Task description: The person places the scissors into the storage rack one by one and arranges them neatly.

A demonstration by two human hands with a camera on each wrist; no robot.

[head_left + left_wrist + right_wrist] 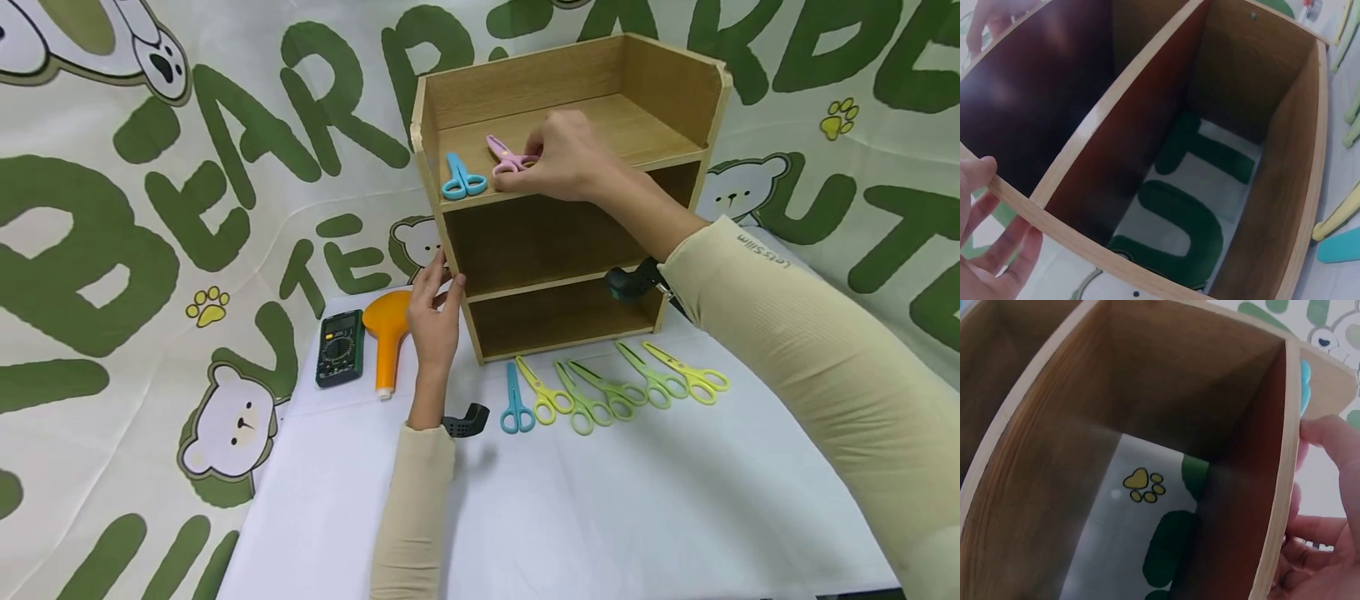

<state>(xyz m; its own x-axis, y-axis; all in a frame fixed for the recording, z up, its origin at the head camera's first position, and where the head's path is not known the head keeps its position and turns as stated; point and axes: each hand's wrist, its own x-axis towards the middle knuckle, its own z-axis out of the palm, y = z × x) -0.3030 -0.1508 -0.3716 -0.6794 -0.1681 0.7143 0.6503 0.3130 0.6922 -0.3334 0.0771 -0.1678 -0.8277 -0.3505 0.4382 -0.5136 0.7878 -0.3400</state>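
My right hand (566,158) pinches the pink scissors (504,156) on the shelf's (678,92) top tier, just right of the blue pair (461,178), left hand (437,312) flat-fingered bracing the shelf's left wall; I'd lay them parallel, not overlapping.

Eight small scissors, one wooden shelf (675,100)

Two blue scissors (462,179), one pink scissors (504,156), two yellow scissors (543,398), three green scissors (600,392), one meter (340,347), one orange funnel (387,333).

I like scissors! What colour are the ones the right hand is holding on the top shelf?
Pink scissors, clearest in the head view.
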